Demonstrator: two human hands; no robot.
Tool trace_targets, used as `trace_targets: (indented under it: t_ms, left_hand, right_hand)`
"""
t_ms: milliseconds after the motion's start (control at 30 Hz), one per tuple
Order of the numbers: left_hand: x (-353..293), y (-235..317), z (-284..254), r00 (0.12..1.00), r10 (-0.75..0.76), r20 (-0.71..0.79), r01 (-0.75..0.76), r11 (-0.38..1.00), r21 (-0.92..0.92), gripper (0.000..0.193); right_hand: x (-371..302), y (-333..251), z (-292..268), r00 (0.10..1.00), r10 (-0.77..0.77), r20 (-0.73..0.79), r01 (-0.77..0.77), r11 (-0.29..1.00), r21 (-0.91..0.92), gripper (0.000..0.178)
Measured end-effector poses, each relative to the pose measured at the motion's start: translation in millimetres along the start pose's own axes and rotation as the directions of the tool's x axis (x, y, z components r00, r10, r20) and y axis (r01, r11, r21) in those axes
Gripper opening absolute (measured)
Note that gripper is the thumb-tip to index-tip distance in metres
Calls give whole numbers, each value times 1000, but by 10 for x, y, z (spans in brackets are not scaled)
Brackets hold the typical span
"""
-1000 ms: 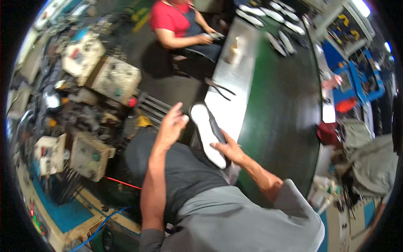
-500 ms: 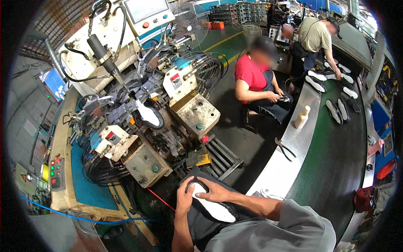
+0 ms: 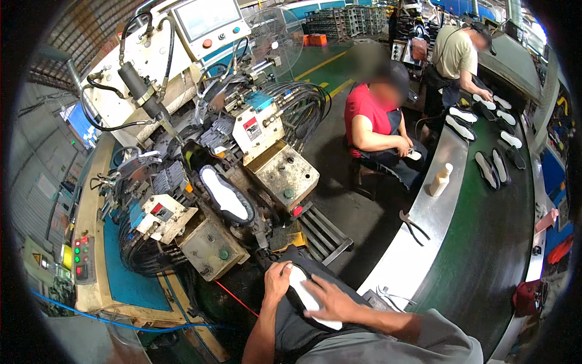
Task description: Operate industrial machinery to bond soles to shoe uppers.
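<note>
A dark shoe upper with a white underside (image 3: 308,292) lies across my lap, bottom up. My left hand (image 3: 277,281) is closed around its far end. Spread over the middle of the white underside is my right hand (image 3: 332,301), slightly blurred, its fingers stretched out and touching the surface. Ahead of me, a second dark shoe upper (image 3: 227,195) sits in the machine (image 3: 209,145), white bottom facing up, between two boxy clamp units.
On the metal ledge (image 3: 445,203) at my right are pincers (image 3: 414,229), another metal hand tool (image 3: 391,296) and a cream bottle (image 3: 441,180). Several shoe uppers (image 3: 487,170) lie on the green belt (image 3: 479,242). A seated person (image 3: 376,130) and a standing person (image 3: 451,54) handle shoes.
My right hand has slid from the far end toward the middle of the white underside. The machine's shoe upper has come out toward me and shows more. The standing person's hand has moved.
</note>
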State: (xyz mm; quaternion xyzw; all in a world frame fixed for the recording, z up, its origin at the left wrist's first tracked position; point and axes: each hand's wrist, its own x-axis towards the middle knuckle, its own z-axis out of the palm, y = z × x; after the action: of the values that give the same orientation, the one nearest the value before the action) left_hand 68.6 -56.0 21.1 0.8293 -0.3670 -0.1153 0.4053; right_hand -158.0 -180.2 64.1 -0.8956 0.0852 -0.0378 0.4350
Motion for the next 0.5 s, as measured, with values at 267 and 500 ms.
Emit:
trace_targets:
  t_ms: [267, 500]
  left_hand:
    - [101, 76, -87, 980, -49, 195, 45, 999, 27, 33]
    - [-43, -242, -80, 962, -120, 245, 113, 993, 41, 43]
  right_hand:
    - [-595, 174, -81, 979, -165, 123, 199, 911, -361, 77]
    - [-434, 354, -198, 956, -239, 170, 272, 938, -213, 68]
